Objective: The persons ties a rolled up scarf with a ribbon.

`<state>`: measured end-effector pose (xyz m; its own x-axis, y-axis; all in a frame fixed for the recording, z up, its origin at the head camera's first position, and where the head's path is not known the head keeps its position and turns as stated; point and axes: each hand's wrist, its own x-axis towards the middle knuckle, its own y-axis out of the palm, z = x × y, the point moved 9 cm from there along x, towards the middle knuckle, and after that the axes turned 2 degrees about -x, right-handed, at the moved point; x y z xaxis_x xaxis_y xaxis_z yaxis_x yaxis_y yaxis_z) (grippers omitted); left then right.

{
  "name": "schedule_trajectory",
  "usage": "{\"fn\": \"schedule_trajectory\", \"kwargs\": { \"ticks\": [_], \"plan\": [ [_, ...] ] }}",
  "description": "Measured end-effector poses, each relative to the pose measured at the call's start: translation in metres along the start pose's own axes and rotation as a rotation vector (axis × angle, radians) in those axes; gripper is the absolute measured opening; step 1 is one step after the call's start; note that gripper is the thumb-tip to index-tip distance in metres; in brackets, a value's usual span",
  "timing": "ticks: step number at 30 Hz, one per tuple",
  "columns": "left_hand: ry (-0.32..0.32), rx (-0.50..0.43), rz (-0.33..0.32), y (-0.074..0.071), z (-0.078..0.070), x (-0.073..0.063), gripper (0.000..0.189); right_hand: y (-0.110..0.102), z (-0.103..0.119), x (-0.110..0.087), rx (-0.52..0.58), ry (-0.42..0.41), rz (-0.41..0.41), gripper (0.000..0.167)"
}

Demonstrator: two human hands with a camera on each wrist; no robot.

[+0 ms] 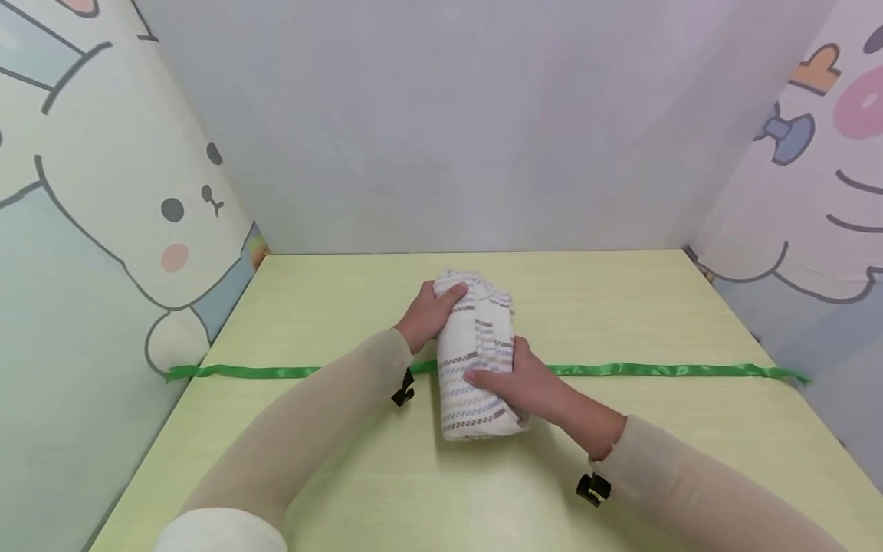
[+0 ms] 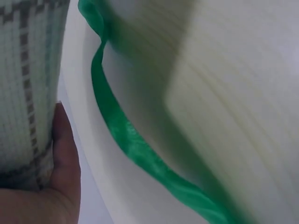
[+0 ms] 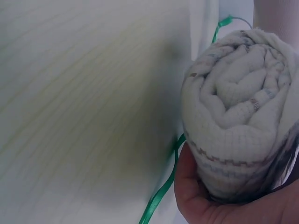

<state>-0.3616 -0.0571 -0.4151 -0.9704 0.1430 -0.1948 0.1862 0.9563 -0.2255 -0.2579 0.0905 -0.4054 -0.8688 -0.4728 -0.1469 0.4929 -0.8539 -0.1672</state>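
A white towel (image 1: pixel 461 345) with brown, blue and beige dashed stripes is rolled into a thick bundle, in the middle of the head view. Its far end is gripped by my left hand (image 1: pixel 426 316), the thumb lying over the top. Lower down on the right side, my right hand (image 1: pixel 527 383) grips it with the thumb across the front. From the right wrist, the spiral end of the towel (image 3: pixel 238 93) faces the camera, with fingers (image 3: pixel 187 182) curled under it. The left wrist view shows part of the striped side next to the hand (image 2: pixel 63 163).
A green ribbon (image 1: pixel 621 369) runs across the pale yellow table (image 1: pixel 372 491) from side to side, passing behind the towel. Grey wall (image 1: pixel 469 130) closes off the back, and cartoon-printed panels (image 1: pixel 90 230) stand at left and right.
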Motion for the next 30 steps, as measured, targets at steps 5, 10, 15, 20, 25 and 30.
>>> {"fn": "schedule_trajectory", "kwargs": {
  "ticks": [5, 10, 15, 20, 25, 30],
  "plan": [
    [-0.027, -0.002, 0.032, 0.005, 0.001, 0.002, 0.084, -0.001, -0.004, 0.002, -0.027, 0.014, -0.001, 0.045],
    [-0.052, -0.004, 0.042, 0.007, 0.007, 0.007, 0.085, -0.001, -0.011, 0.005, -0.006, 0.032, 0.006, 0.044],
    [-0.084, -0.016, 0.042, 0.008, 0.017, 0.013, 0.086, -0.001, -0.018, 0.007, -0.001, 0.046, 0.008, 0.046],
    [-0.116, -0.036, 0.042, 0.009, 0.025, 0.016, 0.085, -0.002, -0.020, 0.008, 0.005, 0.043, 0.017, 0.048],
    [-0.105, -0.049, 0.053, 0.010, 0.022, 0.017, 0.085, -0.003, -0.018, 0.008, 0.017, 0.037, 0.029, 0.047],
    [-0.113, -0.014, 0.047, 0.011, 0.022, 0.019, 0.084, -0.004, -0.020, 0.009, 0.014, 0.062, 0.015, 0.048]
  ]
}}
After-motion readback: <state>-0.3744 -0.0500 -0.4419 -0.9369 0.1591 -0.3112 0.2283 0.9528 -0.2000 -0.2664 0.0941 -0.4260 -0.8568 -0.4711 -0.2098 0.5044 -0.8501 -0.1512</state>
